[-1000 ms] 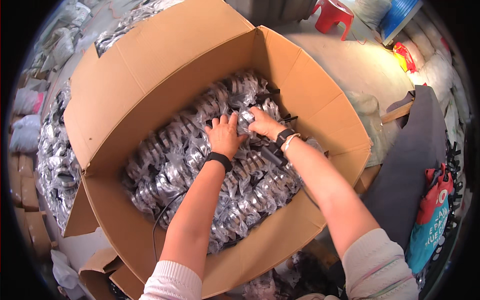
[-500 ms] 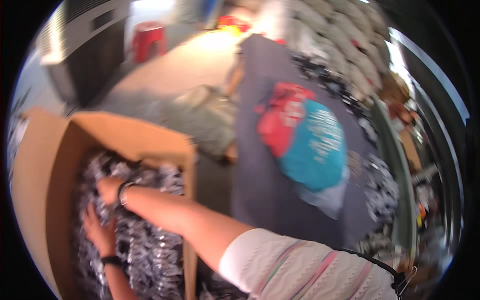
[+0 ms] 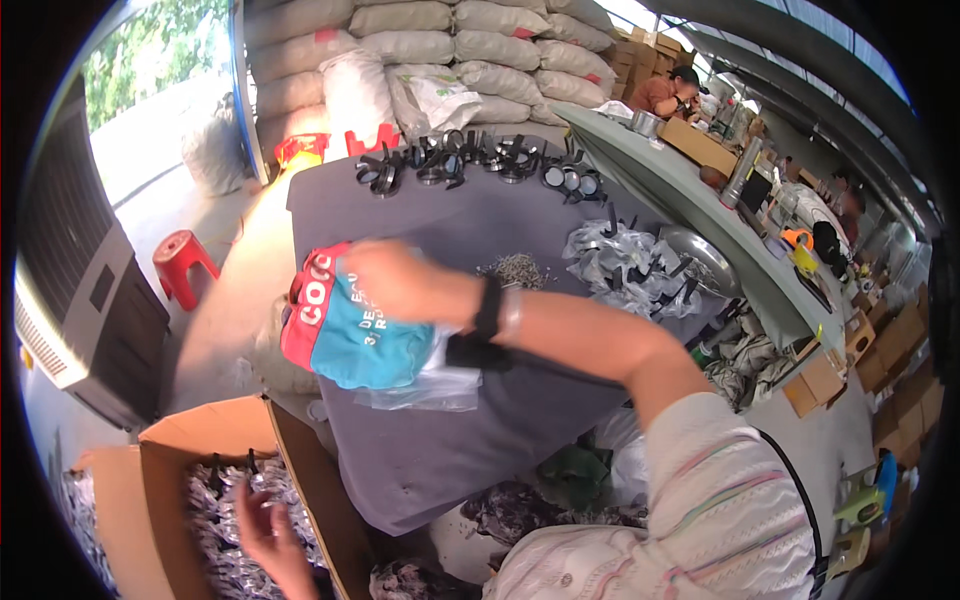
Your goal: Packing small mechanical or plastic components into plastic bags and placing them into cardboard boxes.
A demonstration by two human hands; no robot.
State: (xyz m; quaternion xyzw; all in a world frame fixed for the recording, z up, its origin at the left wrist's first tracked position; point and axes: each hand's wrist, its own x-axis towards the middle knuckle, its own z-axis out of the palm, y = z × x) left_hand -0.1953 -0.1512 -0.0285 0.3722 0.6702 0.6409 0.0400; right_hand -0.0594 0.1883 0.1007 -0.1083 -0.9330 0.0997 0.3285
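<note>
Work surface: a table draped in dark grey cloth (image 3: 480, 440), running away from the person toward the back of the room.

Right hand (image 3: 395, 282): reaching across the cloth, black wristband at the wrist; the hand is blurred, fingers curled over the top edge of a red and turquoise fabric bag (image 3: 350, 335) lying on the table. Whether they are clamped on it cannot be told. A clear plastic packet with a dark part inside (image 3: 450, 370) lies just beside the bag, under the forearm.

Left hand (image 3: 268, 530): low in the view, inside an open brown cardboard box (image 3: 170, 470) standing beside the table; fingers loosely spread, resting on the heap of small plastic-wrapped dark parts (image 3: 225, 520) that fills the box.

On the cloth, far end: a row of black ring-shaped clamps (image 3: 470, 160). Mid-table: a small pile of metal screws (image 3: 515, 268) and a cluster of crumpled clear bags with dark parts (image 3: 630, 265).

Room: stacked grey-white sacks (image 3: 450, 50) along the back wall; a red plastic stool (image 3: 185, 262) on the concrete floor; a long grey-green bench (image 3: 700, 210) to the right, with other people working at its far end.
</note>
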